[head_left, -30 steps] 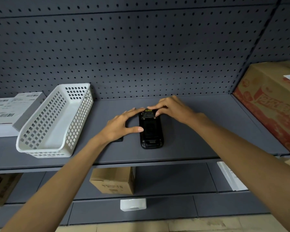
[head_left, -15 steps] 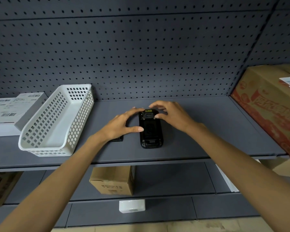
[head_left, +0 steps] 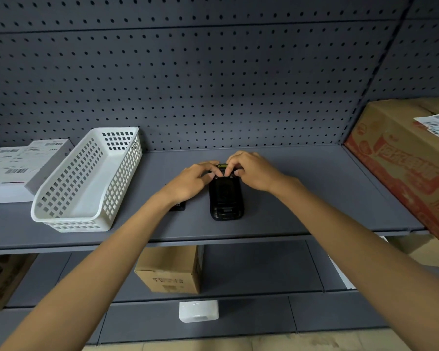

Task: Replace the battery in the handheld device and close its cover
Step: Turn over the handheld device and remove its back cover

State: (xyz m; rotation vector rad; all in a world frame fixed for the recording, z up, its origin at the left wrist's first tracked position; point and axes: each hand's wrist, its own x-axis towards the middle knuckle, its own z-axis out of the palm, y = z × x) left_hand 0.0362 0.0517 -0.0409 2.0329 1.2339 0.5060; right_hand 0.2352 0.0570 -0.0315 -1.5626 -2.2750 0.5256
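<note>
A black handheld device (head_left: 226, 198) lies back side up on the grey shelf (head_left: 302, 198). Its far end shows a yellow label and two small screws. My left hand (head_left: 190, 182) rests at the device's upper left corner, thumb and fingertips touching the top end. My right hand (head_left: 251, 171) is at the upper right, fingertips pinching at the same top end. A small black flat piece (head_left: 178, 205) lies on the shelf under my left wrist, mostly hidden.
A white plastic mesh basket (head_left: 86, 183) stands to the left, white labelled boxes (head_left: 13, 171) beyond it. A large cardboard carton (head_left: 411, 160) fills the right end. A pegboard wall backs the shelf. Below lie a small cardboard box (head_left: 170, 269) and a white block (head_left: 198, 310).
Both hands have drawn closer together at the device's top end; my left thumb left the device's side and the fingers curled in. The device stays in place.
</note>
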